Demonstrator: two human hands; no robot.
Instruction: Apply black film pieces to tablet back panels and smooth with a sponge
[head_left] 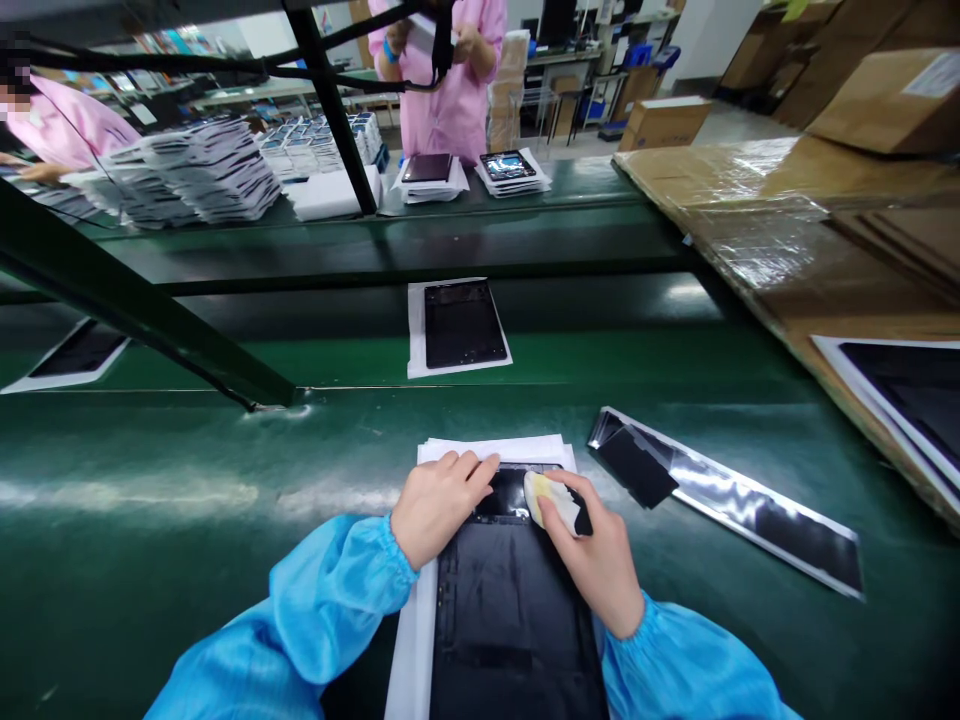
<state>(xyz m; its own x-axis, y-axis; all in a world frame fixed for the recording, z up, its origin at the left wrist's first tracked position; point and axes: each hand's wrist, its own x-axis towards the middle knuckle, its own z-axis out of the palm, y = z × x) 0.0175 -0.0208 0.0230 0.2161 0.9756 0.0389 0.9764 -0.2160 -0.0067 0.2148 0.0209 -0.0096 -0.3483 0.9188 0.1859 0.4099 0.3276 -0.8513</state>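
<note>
In front of me a black tablet-sized panel [517, 610] lies on white sheets [411, 655]. A shiny black strip [501, 497] runs across its far end. My left hand [442, 505] rests at the far left corner of the panel, fingers stretched out over its edge and the strip. Pinched in my right hand [600, 550] is a whitish, yellow-stained cloth pad [553, 500] with a black part under the fingers; it touches the right side of the shiny strip.
Right of the panel lie a long silver-edged black strip [765, 515] and a small black piece [637, 465]. Another panel [463, 325] sits farther back on the green bench. A green post [150, 300] slants at left. Cardboard [750, 200] borders the right. A co-worker in pink [442, 100] stands opposite.
</note>
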